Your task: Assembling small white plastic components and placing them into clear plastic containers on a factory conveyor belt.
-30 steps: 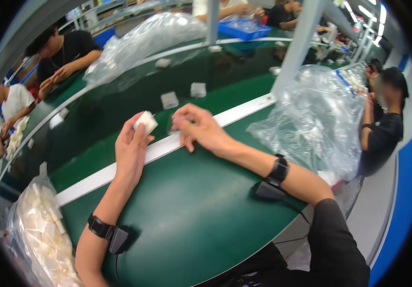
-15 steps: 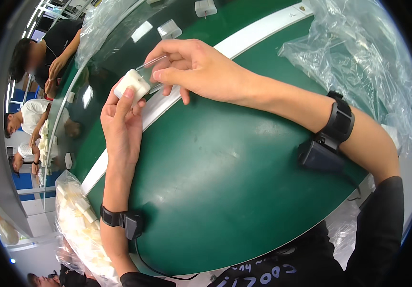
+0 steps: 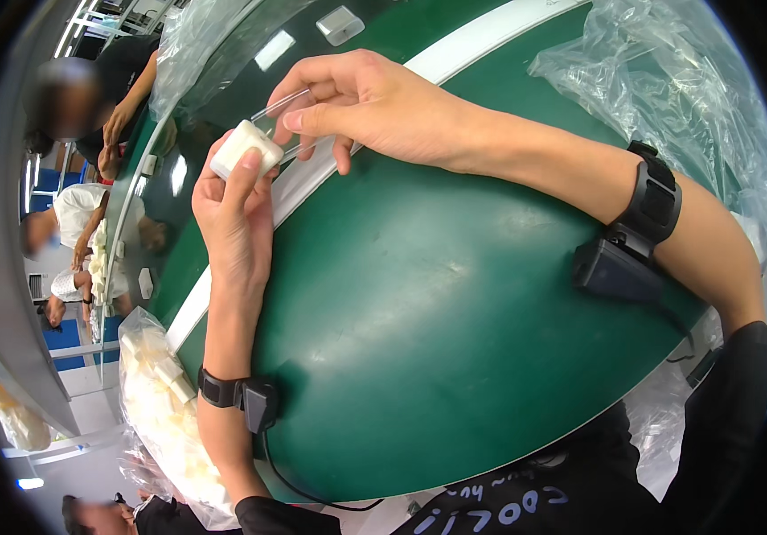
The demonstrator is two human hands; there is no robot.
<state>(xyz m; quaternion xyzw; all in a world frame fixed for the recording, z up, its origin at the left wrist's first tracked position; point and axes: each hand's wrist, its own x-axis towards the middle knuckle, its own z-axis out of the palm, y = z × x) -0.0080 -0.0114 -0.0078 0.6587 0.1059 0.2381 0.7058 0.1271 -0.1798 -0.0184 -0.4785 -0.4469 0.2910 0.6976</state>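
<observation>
My left hand point(image 3: 233, 214) holds a small white block-shaped part point(image 3: 245, 150) between thumb and fingertips, raised above the green table point(image 3: 455, 339). My right hand point(image 3: 365, 102) pinches a thin clear plastic bag point(image 3: 287, 125) right beside the white part, its open end against the part. Both wrists carry black bands with small black units.
A white stripe point(image 3: 481, 40) runs across the green table. A large crumpled clear bag point(image 3: 686, 98) lies at the right. A bag of white parts point(image 3: 165, 401) sits at the lower left. More small white parts point(image 3: 340, 24) lie farther back. Other people work at the far left.
The view has tilted down and come closer to my hands. My right hand lifted off the table and now holds the clear bag against the white part in my left hand.
</observation>
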